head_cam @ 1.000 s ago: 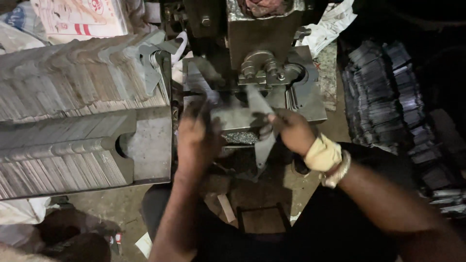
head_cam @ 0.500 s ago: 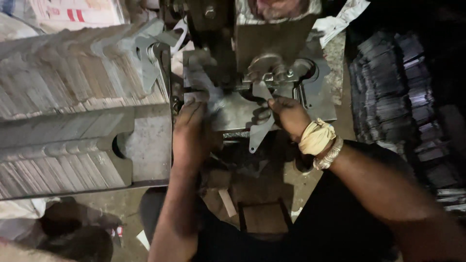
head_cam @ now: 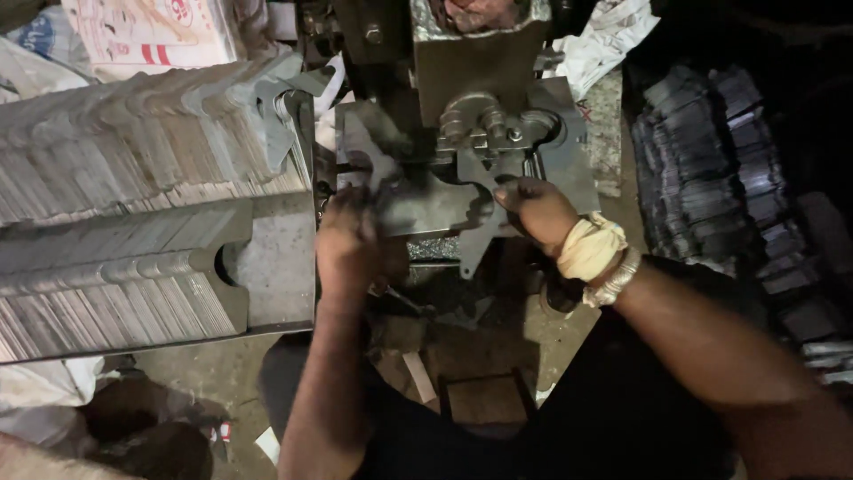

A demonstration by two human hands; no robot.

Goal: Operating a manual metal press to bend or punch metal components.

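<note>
Head view: both hands pinch one flat, dull grey metal plate (head_cam: 426, 209) on the press bed (head_cam: 569, 151), left hand (head_cam: 348, 244) on its left edge, right hand (head_cam: 535, 209) (cloth-wrapped wrist) on its right, pushed further under the ram (head_cam: 462, 62) than before. Two stacks of cut plates (head_cam: 124, 213) lie left.

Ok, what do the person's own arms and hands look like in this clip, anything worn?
Both forearms are bare, with no sleeves reaching them and no gloves. The left hand is plain, nothing worn on the wrist that shows. The right hand has a cream cloth wrap bound round the wrist, and next to it a pale metal bangle. Dark clothing covers the body below.
</note>
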